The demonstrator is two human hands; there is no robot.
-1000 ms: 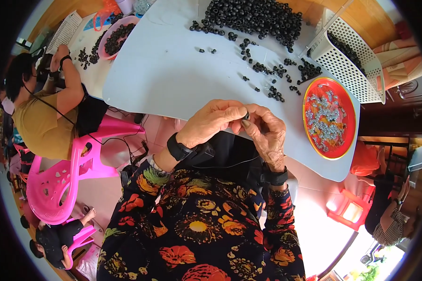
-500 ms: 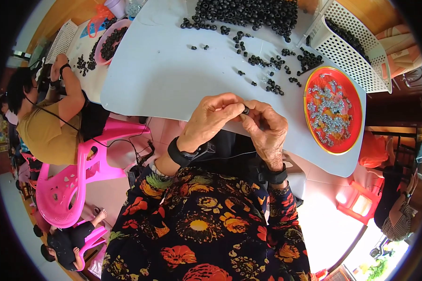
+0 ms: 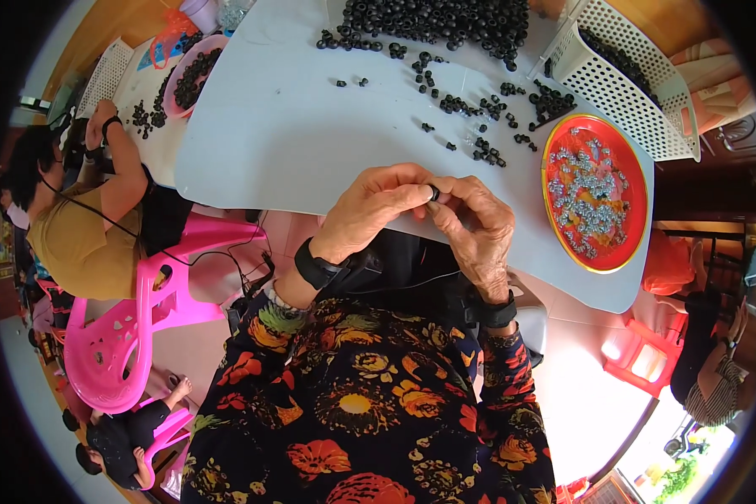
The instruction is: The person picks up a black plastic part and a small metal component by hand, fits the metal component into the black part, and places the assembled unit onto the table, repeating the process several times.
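1. Left hand [image 3: 378, 210] and right hand [image 3: 475, 227] raised together over the near edge of the pale desk [image 3: 294, 134], fingertips meeting.
2. Small black ring [image 3: 433, 192] pinched between the fingertips of both hands, above the desk edge; both grips clamped on it.
3. Black wristband on each wrist; floral sleeves entering from the lower edge.
4. Large heap of black rings [image 3: 445, 17] at the far edge of the desk, with loose rings [image 3: 479, 109] scattered between the heap and the hands.
5. Round red tray [image 3: 554, 210] with a yellow rim to the right of the hands, filled with small silvery parts [image 3: 592, 189].
6. White perforated basket [image 3: 638, 92] at the far right corner, just beyond the red tray, holding more black pieces.
7. Bare stretch of desk between the hands and the scattered rings; nothing blocking the way to tray or heap.
8. Second person in a yellow top [image 3: 76, 244] seated at far left on a pink plastic chair [image 3: 134, 336], hands at a neighbouring desk.
9. Pink bowl [image 3: 185, 80] of black pieces and a second white basket [image 3: 105, 76] on that neighbouring desk.
10. Red plastic stool [image 3: 647, 357] on the floor at lower right.
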